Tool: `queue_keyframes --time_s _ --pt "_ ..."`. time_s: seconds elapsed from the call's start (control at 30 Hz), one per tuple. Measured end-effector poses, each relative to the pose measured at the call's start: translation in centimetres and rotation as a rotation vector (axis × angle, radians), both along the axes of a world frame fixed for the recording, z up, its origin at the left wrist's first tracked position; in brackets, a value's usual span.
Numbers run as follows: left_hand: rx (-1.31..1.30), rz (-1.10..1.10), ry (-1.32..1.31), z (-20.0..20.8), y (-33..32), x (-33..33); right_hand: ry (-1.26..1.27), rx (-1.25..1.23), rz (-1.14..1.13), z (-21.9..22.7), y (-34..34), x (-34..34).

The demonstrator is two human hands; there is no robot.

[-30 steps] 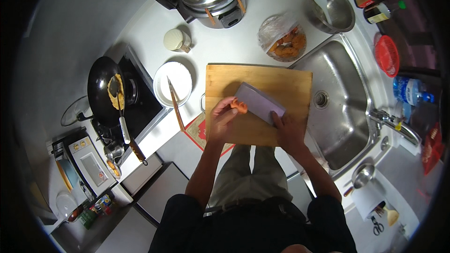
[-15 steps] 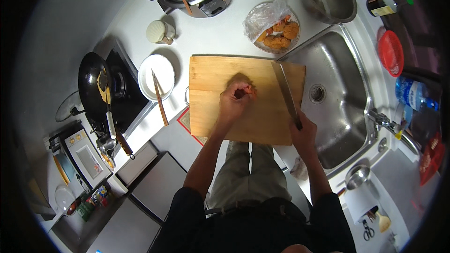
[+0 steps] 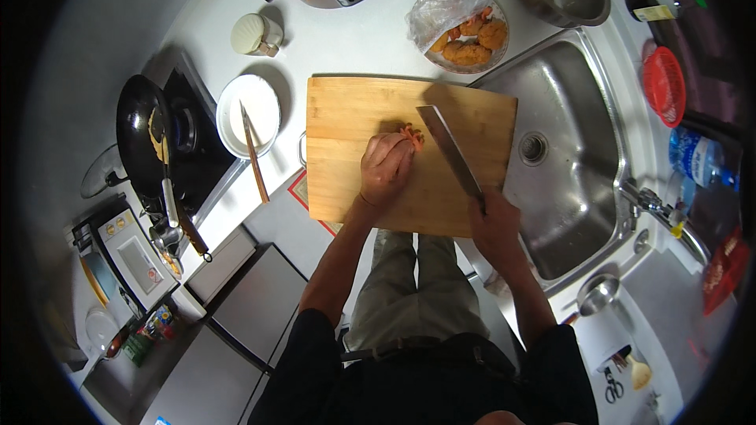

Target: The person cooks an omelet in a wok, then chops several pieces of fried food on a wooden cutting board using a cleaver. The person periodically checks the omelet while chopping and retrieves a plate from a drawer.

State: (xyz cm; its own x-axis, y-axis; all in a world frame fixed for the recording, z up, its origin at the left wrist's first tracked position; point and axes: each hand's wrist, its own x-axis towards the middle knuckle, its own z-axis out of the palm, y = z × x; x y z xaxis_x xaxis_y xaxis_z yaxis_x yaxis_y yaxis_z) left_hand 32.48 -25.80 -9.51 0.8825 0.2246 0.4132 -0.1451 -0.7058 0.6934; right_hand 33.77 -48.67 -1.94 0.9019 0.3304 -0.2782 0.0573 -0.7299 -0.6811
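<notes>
Gripping a cleaver (image 3: 450,145) in the right hand (image 3: 494,224), holding reddish-orange food (image 3: 415,138) under the left hand (image 3: 386,167) on a wooden cutting board (image 3: 346,118).

Closed around the cleaver's near end at right, with steel slanting far and left to just beside the food; cannot tell whether touching the board. Bunched at left over the food, near the middle of the board, with fingers (image 3: 386,144) bent down and thin pieces in sight past the far right tips. Set around the board: at left, a white bowl (image 3: 224,126) with chopsticks (image 3: 256,161) resting in it, and farther left a black wok (image 3: 135,118); at far right, golden-brown fried pieces (image 3: 466,53) partly under clear plastic (image 3: 441,17); at right, a steel sink (image 3: 563,212).
</notes>
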Motion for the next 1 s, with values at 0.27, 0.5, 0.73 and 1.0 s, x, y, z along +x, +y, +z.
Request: queue_keyframes --time_s 0.27,0.5,0.73,1.0 --pt "0.059 -0.048 -0.018 -0.6 0.4 -0.3 -0.041 -0.142 0.178 0.8 1.2 -0.2" --pt "0.098 -0.076 -0.017 -0.5 0.5 -0.1 -0.151 -0.182 0.226 1.1 1.6 -1.1" --pt "0.077 -0.078 -0.014 -0.4 0.5 0.0 -0.167 -0.233 0.271 1.3 1.9 -1.0" --pt "0.044 -0.081 -0.013 -0.8 0.5 0.0 -0.019 -0.404 0.314 1.8 3.5 0.2"
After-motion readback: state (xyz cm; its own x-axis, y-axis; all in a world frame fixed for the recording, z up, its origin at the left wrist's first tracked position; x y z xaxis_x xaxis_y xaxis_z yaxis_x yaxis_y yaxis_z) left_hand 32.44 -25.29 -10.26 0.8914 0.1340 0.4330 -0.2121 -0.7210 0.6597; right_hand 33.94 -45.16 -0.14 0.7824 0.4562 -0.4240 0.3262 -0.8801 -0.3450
